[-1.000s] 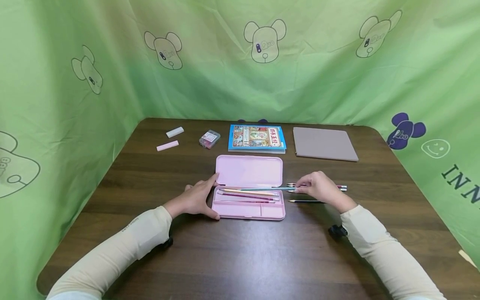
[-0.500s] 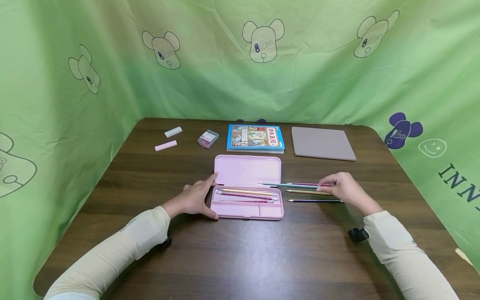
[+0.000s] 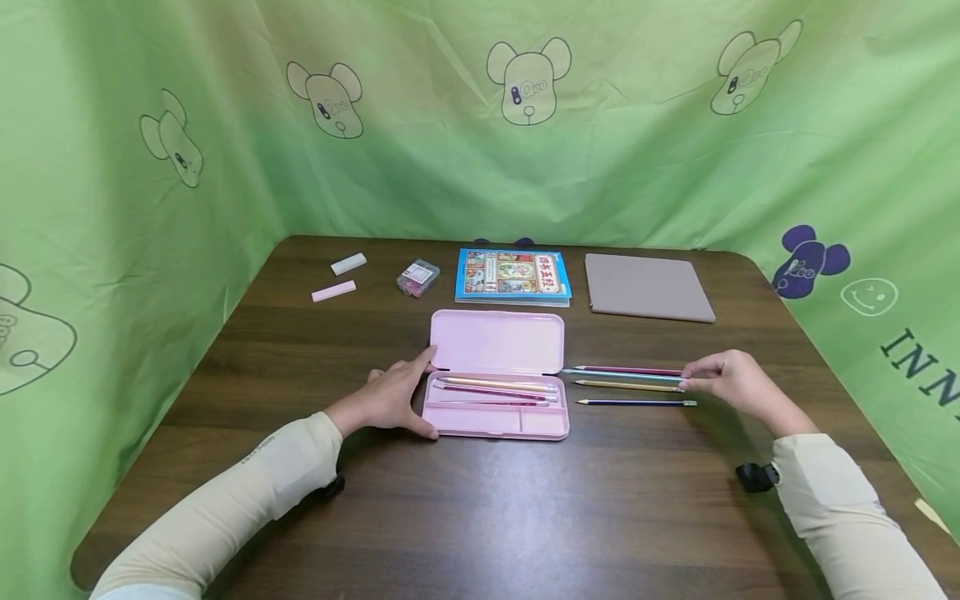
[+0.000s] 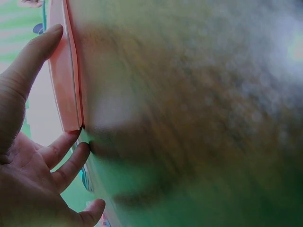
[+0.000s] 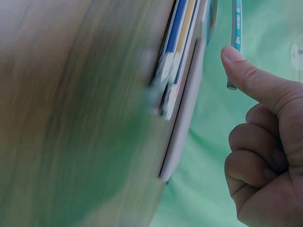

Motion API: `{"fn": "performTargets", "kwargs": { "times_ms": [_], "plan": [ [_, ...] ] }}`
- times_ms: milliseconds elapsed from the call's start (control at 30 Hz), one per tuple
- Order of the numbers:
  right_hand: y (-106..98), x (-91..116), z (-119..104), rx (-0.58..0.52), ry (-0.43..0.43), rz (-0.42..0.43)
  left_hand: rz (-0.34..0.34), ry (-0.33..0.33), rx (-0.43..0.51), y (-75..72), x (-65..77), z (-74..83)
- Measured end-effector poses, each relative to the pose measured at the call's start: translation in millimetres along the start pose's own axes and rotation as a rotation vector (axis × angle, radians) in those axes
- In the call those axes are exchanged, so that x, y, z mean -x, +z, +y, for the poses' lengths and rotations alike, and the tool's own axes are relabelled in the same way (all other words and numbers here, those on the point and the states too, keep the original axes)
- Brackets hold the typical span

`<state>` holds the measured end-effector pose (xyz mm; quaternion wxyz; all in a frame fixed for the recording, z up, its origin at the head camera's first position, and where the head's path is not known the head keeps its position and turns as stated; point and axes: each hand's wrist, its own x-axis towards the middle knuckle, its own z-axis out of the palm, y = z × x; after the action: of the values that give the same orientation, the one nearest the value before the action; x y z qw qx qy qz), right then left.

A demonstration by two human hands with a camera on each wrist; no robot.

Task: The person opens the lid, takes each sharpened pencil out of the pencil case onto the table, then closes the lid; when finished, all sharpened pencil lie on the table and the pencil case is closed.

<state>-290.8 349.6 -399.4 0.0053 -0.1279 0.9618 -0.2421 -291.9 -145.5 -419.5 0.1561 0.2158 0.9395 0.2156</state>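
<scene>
1. At centre, your left hand (image 3: 386,400), fingers spread wide and gripping nothing, touches the left end of the open pink pencil case (image 3: 480,422) on the surface (image 3: 480,517).
2. Several pencils (image 3: 495,390) lie in its long compartment.
3. Right of centre lie a dark pencil (image 3: 633,402) and, beyond it, a yellow pencil (image 3: 628,385).
4. Your right hand (image 3: 738,385) pinches the teal pencil (image 5: 238,23) near its blunt end, its other fingers curled.
5. A red pencil (image 3: 622,369) lies just beyond.
6. Upper centre holds a blue book (image 3: 513,277); behind hangs a green curtain (image 3: 435,183).
</scene>
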Motion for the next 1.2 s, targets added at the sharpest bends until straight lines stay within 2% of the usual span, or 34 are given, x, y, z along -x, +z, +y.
{"fn": "performTargets", "kwargs": {
  "times_ms": [200, 433, 633, 900, 1200],
  "plan": [
    [-2, 1, 11, 0.021, 0.037, -0.020, 0.002, 0.003, -0.003, 1.0, -0.7, -0.2],
    [-1, -1, 14, 0.016, 0.086, -0.069, 0.010, 0.021, 0.000, 2.6, -0.5, 1.1],
    [0, -4, 18, 0.028, 0.118, -0.080, 0.005, 0.008, -0.001, 1.6, -0.5, 0.1],
    [0, -4, 14, 0.029, 0.074, -0.030, 0.007, 0.008, -0.004, -0.3, -0.7, -0.1],
    [10, -10, -5, -0.012, -0.017, -0.008, 0.022, 0.033, -0.011, 0.9, 0.1, 0.4]
  ]
}}
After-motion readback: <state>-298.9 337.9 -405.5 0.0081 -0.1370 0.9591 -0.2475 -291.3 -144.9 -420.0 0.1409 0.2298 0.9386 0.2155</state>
